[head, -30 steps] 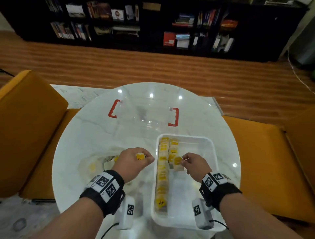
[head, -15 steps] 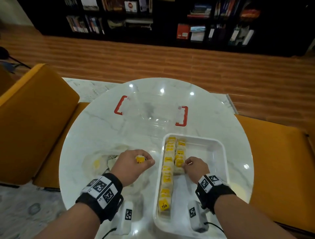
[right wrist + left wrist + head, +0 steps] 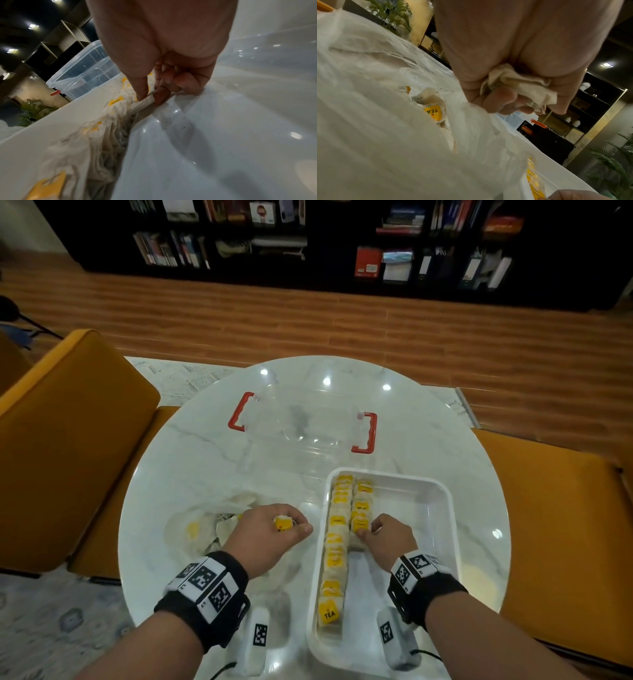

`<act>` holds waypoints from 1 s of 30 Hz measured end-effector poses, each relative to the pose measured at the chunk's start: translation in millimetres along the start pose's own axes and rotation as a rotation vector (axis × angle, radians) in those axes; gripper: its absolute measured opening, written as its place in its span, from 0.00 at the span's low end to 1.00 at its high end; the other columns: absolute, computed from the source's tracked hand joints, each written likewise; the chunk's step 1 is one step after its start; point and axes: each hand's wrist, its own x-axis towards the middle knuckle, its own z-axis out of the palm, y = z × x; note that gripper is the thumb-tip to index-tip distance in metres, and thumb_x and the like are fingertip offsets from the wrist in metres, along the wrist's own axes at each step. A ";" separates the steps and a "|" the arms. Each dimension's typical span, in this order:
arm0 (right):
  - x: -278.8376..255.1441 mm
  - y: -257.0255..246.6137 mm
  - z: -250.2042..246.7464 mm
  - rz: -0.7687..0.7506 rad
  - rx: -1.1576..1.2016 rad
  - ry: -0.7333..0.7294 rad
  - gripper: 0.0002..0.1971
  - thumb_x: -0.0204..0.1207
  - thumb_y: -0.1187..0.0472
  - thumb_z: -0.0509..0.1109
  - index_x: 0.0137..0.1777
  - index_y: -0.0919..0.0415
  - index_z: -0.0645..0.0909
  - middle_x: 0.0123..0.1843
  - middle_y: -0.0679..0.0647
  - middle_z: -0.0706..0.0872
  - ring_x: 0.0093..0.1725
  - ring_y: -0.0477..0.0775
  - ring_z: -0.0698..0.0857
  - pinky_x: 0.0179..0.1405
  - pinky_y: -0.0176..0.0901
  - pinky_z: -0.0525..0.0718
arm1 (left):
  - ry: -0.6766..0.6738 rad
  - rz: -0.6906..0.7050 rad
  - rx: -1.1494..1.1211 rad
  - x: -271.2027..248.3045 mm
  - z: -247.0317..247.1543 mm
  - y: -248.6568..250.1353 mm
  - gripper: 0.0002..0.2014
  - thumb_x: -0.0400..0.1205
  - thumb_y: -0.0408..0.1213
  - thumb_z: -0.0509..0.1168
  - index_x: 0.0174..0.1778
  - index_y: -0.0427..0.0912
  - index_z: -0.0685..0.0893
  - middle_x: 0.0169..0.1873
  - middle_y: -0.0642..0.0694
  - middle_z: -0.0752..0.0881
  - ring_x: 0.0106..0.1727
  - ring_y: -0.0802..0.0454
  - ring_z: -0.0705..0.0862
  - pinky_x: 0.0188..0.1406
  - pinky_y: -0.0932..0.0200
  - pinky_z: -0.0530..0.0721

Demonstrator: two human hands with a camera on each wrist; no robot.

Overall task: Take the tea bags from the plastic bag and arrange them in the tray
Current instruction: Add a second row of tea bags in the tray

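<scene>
A white tray (image 3: 442, 508) sits at the table's near right. One long row of yellow-tagged tea bags (image 3: 334, 556) runs down its left side, and a shorter second row (image 3: 361, 508) lies beside it. My right hand (image 3: 368, 534) pinches the nearest tea bag (image 3: 145, 102) of that second row against the tray floor. My left hand (image 3: 291, 525) hovers left of the tray and grips a crumpled tea bag (image 3: 518, 83) with its yellow tag (image 3: 283, 522) showing. The clear plastic bag (image 3: 202, 529) lies under and left of that hand, with more tea bags (image 3: 433, 109) inside.
A clear storage box with red handles (image 3: 364, 433) stands at the back of the round marble table (image 3: 191, 474). Orange seats (image 3: 61, 422) flank the table on both sides. Wood floor and dark bookshelves lie beyond.
My right hand has lowered its tea bag onto the near end of the second row. The left hand has stayed in place with its tea bag.
</scene>
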 end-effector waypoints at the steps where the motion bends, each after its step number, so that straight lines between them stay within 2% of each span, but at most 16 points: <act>1: 0.0 0.2 -0.9 0.002 0.009 -0.002 0.14 0.76 0.45 0.70 0.47 0.55 0.76 0.48 0.52 0.85 0.45 0.52 0.82 0.45 0.43 0.80 | 0.004 -0.006 -0.010 0.4 1.3 0.3 0.06 0.75 0.45 0.76 0.37 0.50 0.88 0.14 0.55 0.73 0.17 0.57 0.68 0.21 0.65 0.71; 3: -0.9 0.5 -5.0 0.006 0.009 -0.003 0.16 0.75 0.42 0.70 0.49 0.54 0.75 0.47 0.51 0.83 0.44 0.52 0.82 0.44 0.43 0.79 | 0.010 -0.054 -0.109 0.7 4.5 2.6 0.08 0.74 0.46 0.77 0.38 0.47 0.88 0.15 0.55 0.73 0.16 0.58 0.68 0.20 0.64 0.70; 6: -6.8 -6.8 -17.1 -0.055 0.045 0.029 0.17 0.75 0.40 0.69 0.51 0.52 0.74 0.44 0.49 0.83 0.43 0.50 0.83 0.43 0.42 0.78 | -0.028 -0.179 -0.499 -0.9 10.0 9.6 0.19 0.68 0.55 0.76 0.39 0.42 0.85 0.25 0.46 0.75 0.21 0.52 0.71 0.23 0.60 0.69; 8: -17.4 -23.3 -27.7 -0.196 0.147 0.059 0.12 0.76 0.44 0.69 0.50 0.51 0.77 0.40 0.47 0.83 0.41 0.47 0.82 0.42 0.41 0.79 | -0.060 -0.296 -0.737 -1.3 14.0 15.6 0.27 0.67 0.62 0.70 0.44 0.39 0.84 0.30 0.44 0.77 0.23 0.50 0.73 0.21 0.61 0.68; 11: -38.7 -56.4 -43.2 -0.449 0.284 0.070 0.04 0.77 0.51 0.71 0.47 0.50 0.82 0.38 0.45 0.83 0.35 0.40 0.80 0.42 0.38 0.80 | -0.102 -0.420 -0.915 0.2 17.3 23.7 0.38 0.70 0.74 0.59 0.47 0.38 0.84 0.31 0.43 0.79 0.24 0.47 0.75 0.20 0.63 0.67; 13: -50.7 -73.3 -50.9 -0.578 0.305 0.030 0.03 0.77 0.51 0.71 0.48 0.47 0.84 0.38 0.43 0.82 0.36 0.37 0.78 0.43 0.33 0.78 | -0.130 -0.438 -0.953 0.1 19.1 28.1 0.42 0.71 0.78 0.51 0.44 0.38 0.86 0.31 0.42 0.80 0.24 0.47 0.76 0.20 0.63 0.67; 15: -55.6 -83.6 -54.4 -0.673 0.206 -0.012 0.08 0.77 0.48 0.70 0.54 0.45 0.84 0.43 0.41 0.82 0.44 0.36 0.78 0.47 0.30 0.74 | -0.143 -0.440 -0.932 -1.5 21.3 34.3 0.45 0.71 0.80 0.47 0.44 0.39 0.88 0.28 0.42 0.80 0.24 0.47 0.75 0.19 0.63 0.67; 17: -56.6 -89.2 -56.5 -0.704 0.104 -0.043 0.13 0.76 0.46 0.70 0.58 0.46 0.85 0.47 0.42 0.81 0.51 0.38 0.78 0.52 0.33 0.73 | -0.123 -0.429 -0.864 -2.5 23.9 40.7 0.46 0.72 0.80 0.45 0.45 0.39 0.88 0.26 0.42 0.77 0.24 0.47 0.75 0.19 0.62 0.67; 18: -56.8 -90.8 -57.0 -0.711 0.086 -0.056 0.12 0.75 0.47 0.71 0.56 0.47 0.85 0.48 0.44 0.81 0.52 0.41 0.78 0.53 0.36 0.73 | -0.109 -0.417 -0.826 -2.7 25.0 43.5 0.46 0.72 0.80 0.44 0.44 0.39 0.87 0.25 0.41 0.75 0.24 0.47 0.74 0.19 0.62 0.67; 20: -57.7 -91.5 -58.2 -0.738 0.094 -0.055 0.07 0.73 0.50 0.73 0.49 0.48 0.86 0.45 0.45 0.81 0.50 0.43 0.78 0.51 0.37 0.73 | -0.098 -0.380 -0.782 -3.5 26.1 48.4 0.45 0.70 0.80 0.44 0.41 0.40 0.86 0.24 0.42 0.72 0.23 0.48 0.72 0.20 0.63 0.66; 22: -60.3 -91.4 -61.4 -0.736 0.133 -0.051 0.03 0.73 0.52 0.74 0.44 0.47 0.84 0.44 0.43 0.81 0.46 0.40 0.78 0.48 0.35 0.73 | -0.097 -0.354 -0.793 -4.7 26.5 50.8 0.45 0.67 0.81 0.45 0.39 0.41 0.87 0.23 0.42 0.72 0.23 0.49 0.70 0.22 0.62 0.63; 25: -65.4 -93.0 -71.7 -0.696 0.275 -0.138 0.05 0.76 0.55 0.73 0.40 0.45 0.82 0.34 0.40 0.82 0.33 0.37 0.79 0.37 0.27 0.74 | -0.098 -0.357 -0.831 -7.2 28.8 53.6 0.44 0.70 0.80 0.43 0.38 0.42 0.87 0.25 0.41 0.77 0.23 0.49 0.71 0.23 0.62 0.60; 27: -67.7 -94.9 -77.3 -0.686 0.388 -0.205 0.04 0.77 0.58 0.73 0.42 0.49 0.83 0.32 0.43 0.85 0.32 0.39 0.82 0.38 0.31 0.80 | -0.093 -0.365 -0.864 -7.6 32.0 49.6 0.45 0.71 0.80 0.42 0.40 0.40 0.86 0.26 0.43 0.80 0.21 0.50 0.72 0.23 0.64 0.59; 30: -64.6 -94.9 -83.1 -0.704 0.451 -0.171 0.04 0.77 0.58 0.73 0.42 0.47 0.85 0.41 0.51 0.90 0.44 0.51 0.88 0.49 0.45 0.85 | -0.058 -0.343 -0.845 -6.5 33.1 39.7 0.43 0.70 0.80 0.42 0.36 0.41 0.82 0.27 0.45 0.79 0.21 0.50 0.71 0.21 0.66 0.59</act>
